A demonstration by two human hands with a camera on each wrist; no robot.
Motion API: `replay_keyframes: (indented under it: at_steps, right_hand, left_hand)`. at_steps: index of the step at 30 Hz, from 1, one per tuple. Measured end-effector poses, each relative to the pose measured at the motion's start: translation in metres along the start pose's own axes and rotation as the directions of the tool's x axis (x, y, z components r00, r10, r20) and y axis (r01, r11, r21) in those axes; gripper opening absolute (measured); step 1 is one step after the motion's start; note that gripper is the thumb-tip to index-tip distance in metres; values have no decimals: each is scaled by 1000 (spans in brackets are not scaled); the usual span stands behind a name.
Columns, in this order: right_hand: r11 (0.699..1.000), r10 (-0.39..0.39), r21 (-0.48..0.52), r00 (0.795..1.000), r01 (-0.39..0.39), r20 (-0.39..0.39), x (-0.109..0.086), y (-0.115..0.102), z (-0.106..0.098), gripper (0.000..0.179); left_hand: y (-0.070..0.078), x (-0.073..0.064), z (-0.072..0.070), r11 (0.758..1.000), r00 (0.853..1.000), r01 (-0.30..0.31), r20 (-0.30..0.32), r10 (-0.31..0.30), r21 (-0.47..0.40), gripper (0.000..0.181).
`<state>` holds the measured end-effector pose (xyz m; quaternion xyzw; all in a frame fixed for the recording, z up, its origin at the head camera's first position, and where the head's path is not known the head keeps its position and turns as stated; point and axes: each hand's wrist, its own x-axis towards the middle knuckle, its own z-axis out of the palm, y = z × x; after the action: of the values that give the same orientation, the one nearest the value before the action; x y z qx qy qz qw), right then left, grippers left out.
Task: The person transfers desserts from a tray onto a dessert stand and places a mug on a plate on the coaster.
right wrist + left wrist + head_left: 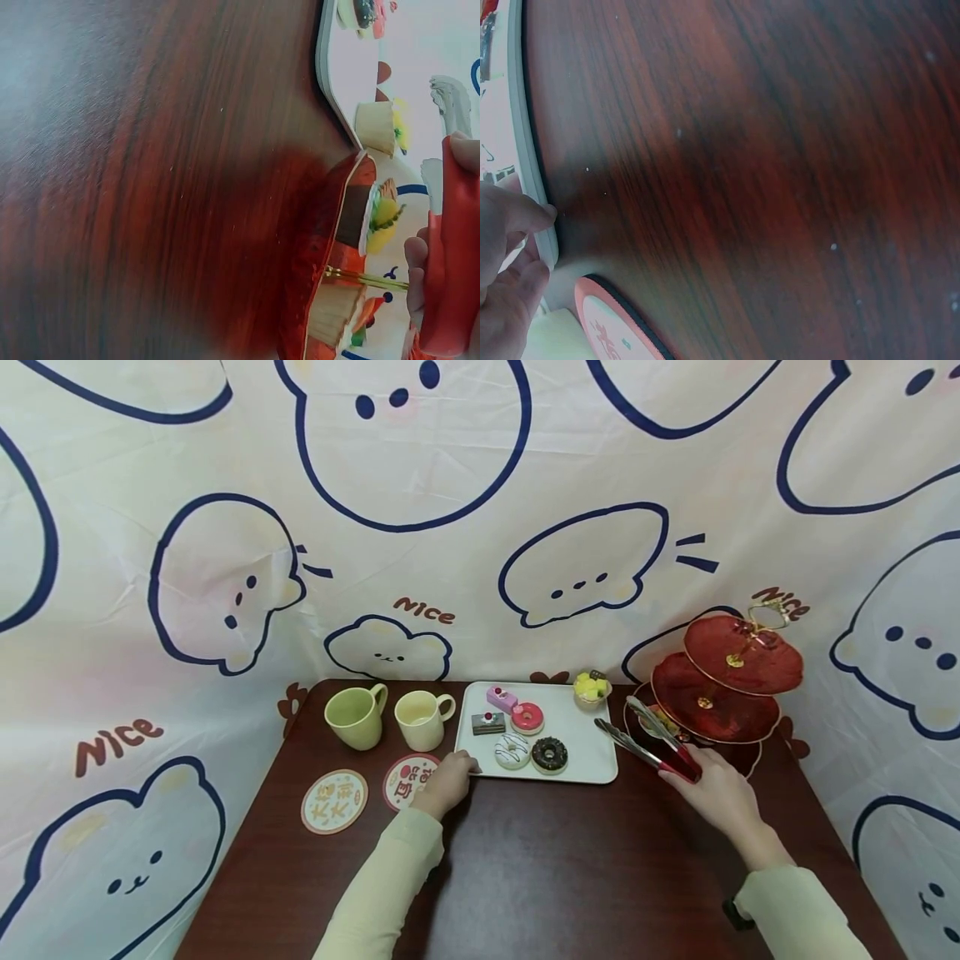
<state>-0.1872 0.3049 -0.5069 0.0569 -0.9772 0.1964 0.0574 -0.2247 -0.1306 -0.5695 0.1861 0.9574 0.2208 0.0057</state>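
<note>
At the near left corner of a white tray, my left hand pinches the rim, thumb on the near edge in the left wrist view. On the tray lie a pink donut, a white-iced donut, a chocolate donut, a pink cake slice and a grey cake slice. A yellow-topped cupcake sits at its far right corner. My right hand grips red-handled tongs. Their metal tips stand apart, between tray and tiered stand, with nothing between them.
A red tiered stand rises at the back right. Cupcakes sit on its lowest plate. Left of the tray are a green mug, a cream mug and two round coasters. A patterned cloth hangs behind the table.
</note>
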Motion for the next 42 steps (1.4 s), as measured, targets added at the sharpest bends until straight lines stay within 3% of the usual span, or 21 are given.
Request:
replay_keyframes:
  at_steps: [5,14,25,33,42]
  right_hand:
    - [999,36,-14,998,-35,51,12,-1,6,87]
    - [995,97,25,994,-98,58,28,-7,18,85]
    - [996,87,32,995,-88,56,47,-12,29,77]
    - [989,140,33,988,-142,67,56,-20,33,74]
    - [986,166,-16,980,-166,110,68,-30,37,74]
  left_hand:
    - [1,0,0,1000,1000,12,7,-12,-9,27]
    - [-1,0,1,1000,1000,23,-4,-23,-8,28]
    - [1,-1,3,1000,1000,2,-23,-3,-8,28]
    - [-3,1,5,1000,999,-20,-30,20,1,27]
    - [-2,0,4,1000,1000,-3,-26,3,-14,26]
